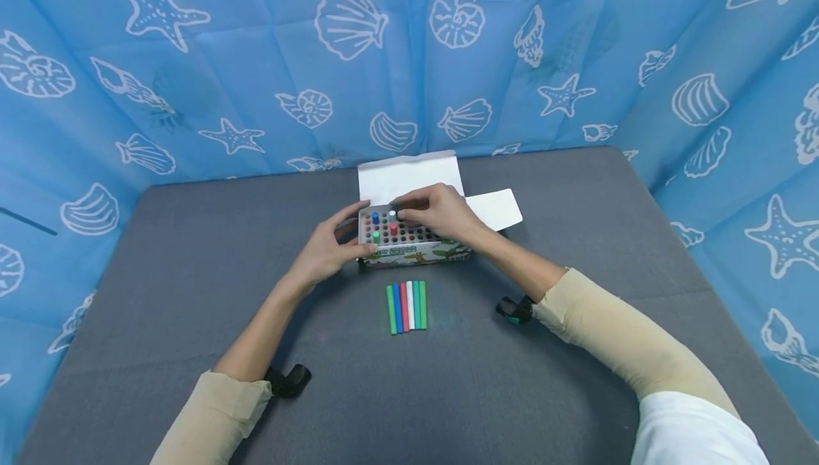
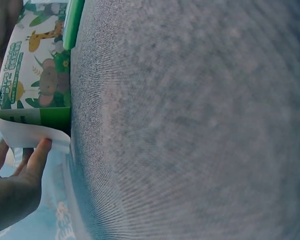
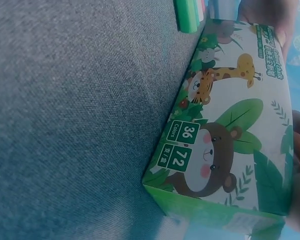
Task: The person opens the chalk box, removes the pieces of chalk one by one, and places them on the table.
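A white and green cardboard box [image 1: 416, 255] printed with cartoon animals stands open on the table. Its top is a grid of holes, where a blue stick [image 1: 375, 218], a green stick [image 1: 376, 237], a red stick [image 1: 393, 229] and a white stick [image 1: 393, 217] stand upright. My left hand [image 1: 323, 252] grips the box's left end, thumb at the front corner; in the left wrist view a fingertip touches a white end flap [image 2: 30, 134]. Over the grid, my right hand [image 1: 441, 212] has bent fingers beside the white stick; whether they pinch it is unclear.
Several chalk-like coloured sticks [image 1: 406, 306] lie in a row in front of the box. The white lid [image 1: 409, 175] is folded back behind it, and a side flap [image 1: 495, 209] sticks out right. A blue shell-patterned curtain [image 1: 409, 60] hangs around the grey table [image 1: 512, 394].
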`<state>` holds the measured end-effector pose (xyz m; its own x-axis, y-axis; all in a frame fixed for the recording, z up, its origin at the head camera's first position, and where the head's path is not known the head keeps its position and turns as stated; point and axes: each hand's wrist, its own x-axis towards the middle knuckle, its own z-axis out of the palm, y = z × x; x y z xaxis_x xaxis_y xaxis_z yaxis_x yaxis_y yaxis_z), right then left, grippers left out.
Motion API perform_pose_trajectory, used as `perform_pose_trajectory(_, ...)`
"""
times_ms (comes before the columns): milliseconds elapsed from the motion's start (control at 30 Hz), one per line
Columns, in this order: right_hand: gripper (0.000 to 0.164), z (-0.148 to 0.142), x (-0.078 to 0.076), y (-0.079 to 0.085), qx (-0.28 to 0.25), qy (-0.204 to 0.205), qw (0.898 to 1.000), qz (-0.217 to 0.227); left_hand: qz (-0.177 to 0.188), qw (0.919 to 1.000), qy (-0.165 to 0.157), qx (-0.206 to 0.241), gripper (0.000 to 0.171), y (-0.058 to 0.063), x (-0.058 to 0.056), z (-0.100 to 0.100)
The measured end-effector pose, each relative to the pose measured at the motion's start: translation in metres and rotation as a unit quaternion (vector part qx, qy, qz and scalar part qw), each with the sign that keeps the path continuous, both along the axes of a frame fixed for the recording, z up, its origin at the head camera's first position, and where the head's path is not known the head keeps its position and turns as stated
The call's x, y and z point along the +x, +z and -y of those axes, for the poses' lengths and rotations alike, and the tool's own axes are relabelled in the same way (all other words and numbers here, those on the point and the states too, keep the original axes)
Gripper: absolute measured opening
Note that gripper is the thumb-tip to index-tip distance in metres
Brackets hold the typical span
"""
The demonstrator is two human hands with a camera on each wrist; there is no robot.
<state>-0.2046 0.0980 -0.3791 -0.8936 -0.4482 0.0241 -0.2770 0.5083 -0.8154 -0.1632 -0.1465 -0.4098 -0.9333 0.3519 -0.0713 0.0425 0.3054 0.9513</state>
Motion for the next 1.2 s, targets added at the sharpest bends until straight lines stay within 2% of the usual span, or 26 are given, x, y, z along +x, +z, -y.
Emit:
perform_pose_trajectory(167,0.028,0.004,-0.004,-0.002,0.063,-0.001,0.998,-0.022,0.000,1.0000,0.002,-0.003,0.078,-0.001,0.000,0.001)
perform_pose_trajectory(433,0.025,0.012,-0.005,0.000,0.118,-0.014,0.991,-0.067,-0.005,1.0000,-0.002,0.001,0.078,0.000,-0.001,0.004)
perform_pose_trajectory(633,0.020,0.012,-0.003,-0.001,0.104,0.004,0.990,-0.093,-0.007,1.0000,0.002,0.001,0.079,0.002,-0.001,0.004)
perform_pose_trajectory(933,0.018,0.009,0.003,-0.004,0.089,0.001,0.987,-0.134,0.005,0.9999,-0.004,0.011,0.078,0.001,-0.001,0.002)
perform_pose_trajectory(1200,0.015,0.007,0.004,-0.007,0.037,0.003,0.986,-0.164,0.002,1.0000,-0.001,0.009,0.078,-0.001,-0.001,0.000)
